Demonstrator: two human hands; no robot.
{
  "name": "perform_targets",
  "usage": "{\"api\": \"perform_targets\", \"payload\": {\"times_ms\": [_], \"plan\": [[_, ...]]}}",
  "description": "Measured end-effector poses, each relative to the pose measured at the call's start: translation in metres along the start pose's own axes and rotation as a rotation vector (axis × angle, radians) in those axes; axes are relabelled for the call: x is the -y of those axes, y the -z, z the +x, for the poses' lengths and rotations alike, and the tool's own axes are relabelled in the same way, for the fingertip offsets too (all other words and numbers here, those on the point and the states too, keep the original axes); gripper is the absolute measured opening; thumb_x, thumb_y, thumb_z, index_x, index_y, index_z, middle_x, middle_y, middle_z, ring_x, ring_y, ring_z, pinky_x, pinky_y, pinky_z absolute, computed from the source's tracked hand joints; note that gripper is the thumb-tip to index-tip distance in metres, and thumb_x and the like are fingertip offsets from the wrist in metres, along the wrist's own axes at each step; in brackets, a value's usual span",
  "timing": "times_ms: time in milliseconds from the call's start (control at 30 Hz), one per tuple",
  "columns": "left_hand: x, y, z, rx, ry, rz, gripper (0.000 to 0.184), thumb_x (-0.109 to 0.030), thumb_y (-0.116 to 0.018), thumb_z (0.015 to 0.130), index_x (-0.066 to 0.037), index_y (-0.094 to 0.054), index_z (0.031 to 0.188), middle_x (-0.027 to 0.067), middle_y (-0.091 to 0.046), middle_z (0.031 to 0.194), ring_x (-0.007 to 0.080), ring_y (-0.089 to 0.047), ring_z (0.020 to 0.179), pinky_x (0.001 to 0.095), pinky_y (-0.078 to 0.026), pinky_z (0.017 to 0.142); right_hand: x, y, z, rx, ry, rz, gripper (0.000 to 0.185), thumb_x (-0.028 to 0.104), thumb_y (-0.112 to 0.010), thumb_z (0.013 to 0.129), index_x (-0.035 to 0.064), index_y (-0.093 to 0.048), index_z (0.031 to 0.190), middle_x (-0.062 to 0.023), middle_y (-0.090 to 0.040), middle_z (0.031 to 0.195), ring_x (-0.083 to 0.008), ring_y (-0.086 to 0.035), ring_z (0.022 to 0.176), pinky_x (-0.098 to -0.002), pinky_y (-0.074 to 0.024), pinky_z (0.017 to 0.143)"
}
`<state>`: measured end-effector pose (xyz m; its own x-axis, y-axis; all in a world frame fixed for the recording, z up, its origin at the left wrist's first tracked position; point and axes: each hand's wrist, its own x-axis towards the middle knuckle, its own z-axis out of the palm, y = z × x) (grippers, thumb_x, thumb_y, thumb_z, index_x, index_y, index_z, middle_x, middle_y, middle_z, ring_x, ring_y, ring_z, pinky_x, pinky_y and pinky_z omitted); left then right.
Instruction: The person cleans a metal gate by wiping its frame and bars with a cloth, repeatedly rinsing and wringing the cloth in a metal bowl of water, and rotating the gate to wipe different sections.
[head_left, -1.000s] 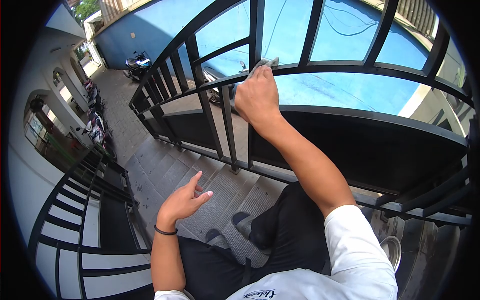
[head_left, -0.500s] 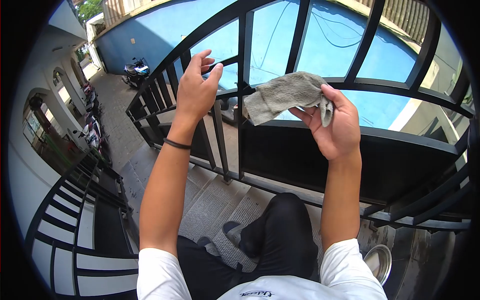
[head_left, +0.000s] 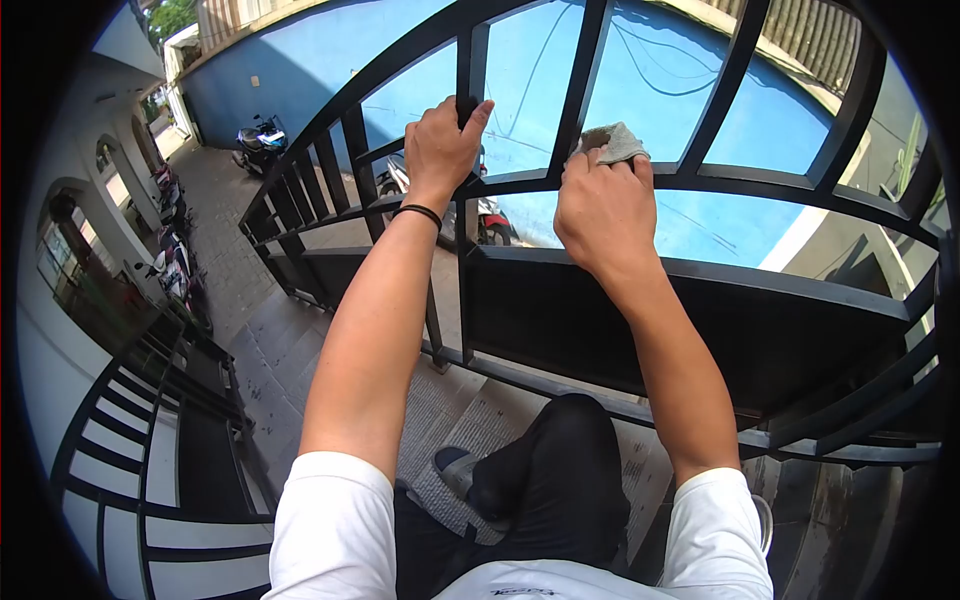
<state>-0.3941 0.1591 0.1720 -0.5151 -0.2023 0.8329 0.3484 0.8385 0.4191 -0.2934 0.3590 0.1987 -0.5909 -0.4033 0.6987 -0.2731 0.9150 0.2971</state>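
Note:
My left hand, with a dark band at its wrist, is wrapped round an upright bar of the black metal railing, its thumb pointing up to the right. To its right, my right hand grips a grey cloth, which is bunched over the fingers beside another upright, just above the curved crossbar. The cloth's lower part is hidden behind the fingers.
Stone steps lie below, under my sandalled foot. A second black railing runs down the left. Beyond the bars are a blue wall and a parked motorcycle. A metal bowl's rim shows behind my right sleeve.
My left hand has moved right and closed round an upright. My right hand has turned over and moved up and left to the railing, and the cloth it held spread out is now bunched.

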Motion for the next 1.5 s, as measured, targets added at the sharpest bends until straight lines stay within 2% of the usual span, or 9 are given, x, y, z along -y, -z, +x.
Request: {"api": "perform_targets", "payload": {"times_ms": [67, 167, 200, 300, 467, 667, 933, 1167, 1500], "plan": [[0.002, -0.007, -0.001, -0.075, -0.021, -0.005, 0.054, -0.057, -0.054, 0.095, -0.007, -0.068, 0.085, 0.0117, -0.069, 0.072, 0.0332, -0.067, 0.077, 0.0453, -0.045, 0.079, -0.002, 0.001, 0.008, 0.143, -0.005, 0.094, 0.021, 0.009, -0.050, 0.082, -0.0013, -0.068, 0.086, -0.0187, -0.072, 0.095, -0.0335, -0.070, 0.081, -0.0495, -0.0391, 0.103], [0.008, -0.015, -0.001, -0.138, -0.053, -0.006, 0.053, -0.057, -0.054, 0.095, -0.008, -0.067, 0.081, 0.0101, -0.067, 0.070, 0.0313, -0.066, 0.075, 0.0436, -0.043, 0.077, 0.010, 0.009, 0.018, 0.308, -0.101, 0.034, 0.019, 0.017, -0.064, 0.083, 0.0011, -0.073, 0.087, -0.0158, -0.073, 0.089, -0.0298, -0.071, 0.085, -0.0442, -0.0369, 0.103], [0.009, -0.016, -0.002, -0.154, -0.071, -0.004, 0.053, -0.057, -0.054, 0.095, -0.008, -0.066, 0.079, 0.0098, -0.067, 0.069, 0.0310, -0.065, 0.074, 0.0433, -0.043, 0.077, 0.010, 0.010, 0.014, 0.303, -0.063, 0.016, 0.024, 0.010, -0.052, 0.081, -0.0040, -0.069, 0.092, -0.0205, -0.072, 0.100, -0.0333, -0.071, 0.086, -0.0490, -0.0401, 0.102], [0.011, -0.015, 0.000, -0.154, -0.067, 0.004, 0.052, -0.057, -0.056, 0.094, -0.008, -0.065, 0.077, 0.0093, -0.066, 0.067, 0.0304, -0.065, 0.072, 0.0427, -0.042, 0.076, 0.015, 0.003, -0.006, 0.037, 0.021, -0.062, 0.031, 0.010, -0.055, 0.082, -0.0069, -0.068, 0.104, -0.0217, -0.071, 0.106, -0.0335, -0.070, 0.092, -0.0474, -0.0409, 0.102], [0.016, -0.021, -0.002, -0.215, -0.123, 0.002, 0.052, -0.055, -0.058, 0.093, -0.008, -0.062, 0.073, 0.0080, -0.061, 0.061, 0.0298, -0.063, 0.067, 0.0421, -0.042, 0.073, 0.017, 0.006, -0.009, 0.086, 0.028, -0.043, 0.037, 0.011, -0.056, 0.082, -0.0099, -0.066, 0.111, -0.0232, -0.070, 0.113, -0.0333, -0.069, 0.097, -0.0462, -0.0411, 0.102], [0.013, -0.022, -0.002, -0.249, -0.137, 0.009, 0.054, -0.057, -0.056, 0.095, -0.008, -0.062, 0.074, 0.0069, -0.061, 0.060, 0.0280, -0.063, 0.066, 0.0417, -0.042, 0.071, 0.015, 0.011, 0.003, 0.075, 0.083, 0.021, 0.026, 0.011, -0.051, 0.080, -0.0051, -0.071, 0.082, -0.0221, -0.071, 0.079, -0.0340, -0.069, 0.075, -0.0454, -0.0439, 0.094], [0.010, -0.011, -0.003, -0.107, -0.069, -0.035, 0.058, -0.061, -0.051, 0.095, -0.006, -0.066, 0.085, 0.0150, -0.067, 0.071, 0.0363, -0.065, 0.076, 0.0449, -0.044, 0.079, -0.006, 0.008, 0.037, 0.515, -0.054, -0.008, 0.027, 0.018, -0.052, 0.077, 0.0047, -0.074, 0.070, -0.0152, -0.071, 0.071, -0.0307, -0.068, 0.065, -0.0406, -0.0482, 0.072], [0.007, -0.007, -0.002, -0.092, -0.062, -0.042, 0.050, -0.055, -0.054, 0.096, -0.008, -0.067, 0.084, 0.0114, -0.069, 0.075, 0.0317, -0.066, 0.079, 0.0437, -0.041, 0.081, 0.009, -0.012, -0.002, -0.139, 0.199, -0.219, 0.025, 0.016, -0.054, 0.080, -0.0016, -0.072, 0.077, -0.0203, -0.070, 0.079, -0.0308, -0.068, 0.077, -0.0398, -0.0460, 0.074], [0.005, -0.003, -0.003, -0.006, -0.014, -0.026, 0.050, -0.055, -0.053, 0.096, -0.008, -0.068, 0.086, 0.0120, -0.071, 0.079, 0.0314, -0.067, 0.081, 0.0431, -0.042, 0.084, 0.018, 0.029, 0.032, 0.448, 0.015, -0.051, 0.023, 0.016, -0.053, 0.071, 0.0044, -0.071, 0.064, -0.0171, -0.068, 0.066, -0.0322, -0.066, 0.063, -0.0384, -0.0485, 0.067]]}}
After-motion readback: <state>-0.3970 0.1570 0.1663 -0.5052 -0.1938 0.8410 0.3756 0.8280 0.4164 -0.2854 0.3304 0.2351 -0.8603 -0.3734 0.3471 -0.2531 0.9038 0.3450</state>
